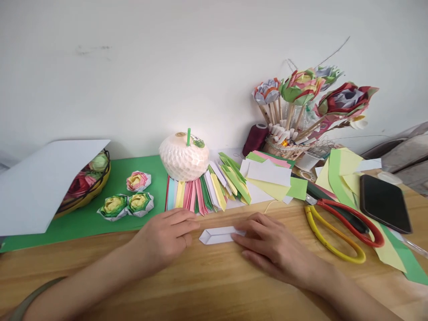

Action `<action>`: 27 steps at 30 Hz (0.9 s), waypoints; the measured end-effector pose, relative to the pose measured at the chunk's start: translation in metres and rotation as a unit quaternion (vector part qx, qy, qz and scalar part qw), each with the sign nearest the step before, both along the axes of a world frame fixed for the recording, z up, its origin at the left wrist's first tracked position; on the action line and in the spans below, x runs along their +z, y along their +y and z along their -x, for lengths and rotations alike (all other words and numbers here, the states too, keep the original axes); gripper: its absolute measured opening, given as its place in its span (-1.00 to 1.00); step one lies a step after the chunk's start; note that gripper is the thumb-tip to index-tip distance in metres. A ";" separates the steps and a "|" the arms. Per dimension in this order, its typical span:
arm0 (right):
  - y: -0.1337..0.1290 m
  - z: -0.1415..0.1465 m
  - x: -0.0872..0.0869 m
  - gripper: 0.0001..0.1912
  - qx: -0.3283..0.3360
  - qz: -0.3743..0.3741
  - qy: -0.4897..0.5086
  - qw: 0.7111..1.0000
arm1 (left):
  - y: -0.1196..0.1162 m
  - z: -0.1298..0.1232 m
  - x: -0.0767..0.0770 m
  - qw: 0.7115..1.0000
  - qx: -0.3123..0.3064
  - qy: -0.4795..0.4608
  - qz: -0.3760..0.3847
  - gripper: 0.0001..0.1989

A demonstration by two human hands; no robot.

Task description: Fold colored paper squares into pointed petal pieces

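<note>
A folded strip of white paper [218, 235] lies flat on the wooden table, its left end creased to a point. The fingers of my right hand [270, 245] rest on the paper's right end and hold it against the table, covering that end. My left hand [167, 236], with a ring on one finger, lies just left of the paper, apart from it. Its fingers are loosely stretched out and hold nothing; the thumb is hidden. Behind my hands, folded paper strips [197, 196] in several colours stand in a row beside a white textured ball [183, 156] with a green stem.
Three paper flowers [138, 181] sit on a green sheet [133, 162]. A white sheet [43, 183] partly covers a flower basket [83, 203]. Scissors [347, 223], a phone [384, 203], and loose paper [270, 173] lie at right. Stemmed paper flowers [302, 87] and a thread spool [255, 140] stand behind.
</note>
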State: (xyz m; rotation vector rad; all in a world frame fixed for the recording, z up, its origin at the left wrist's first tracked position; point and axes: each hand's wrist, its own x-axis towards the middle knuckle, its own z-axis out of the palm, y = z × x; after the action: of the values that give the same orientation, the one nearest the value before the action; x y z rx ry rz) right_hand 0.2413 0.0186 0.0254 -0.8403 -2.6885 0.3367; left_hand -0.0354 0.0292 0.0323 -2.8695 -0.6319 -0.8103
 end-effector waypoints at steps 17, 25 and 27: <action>-0.004 0.019 -0.009 -0.82 0.026 -0.098 0.047 0.994 | -0.017 -0.030 -0.019 0.999 0.028 -0.014 0.019 -0.77; -0.004 0.025 -0.011 -0.82 -0.074 0.070 0.117 0.988 | -0.016 -0.029 -0.016 0.970 0.106 -0.054 0.210 -0.82; -0.005 0.027 -0.013 -0.82 -0.098 0.089 0.116 0.984 | -0.015 -0.028 -0.016 0.951 0.168 -0.045 0.257 -0.87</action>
State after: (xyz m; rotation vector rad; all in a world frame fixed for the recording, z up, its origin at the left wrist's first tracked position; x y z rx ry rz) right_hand 0.2147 0.0140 0.0125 -1.0384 -2.3646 0.5950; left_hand -0.0071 0.0143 0.0162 -3.0189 -1.4925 -0.8222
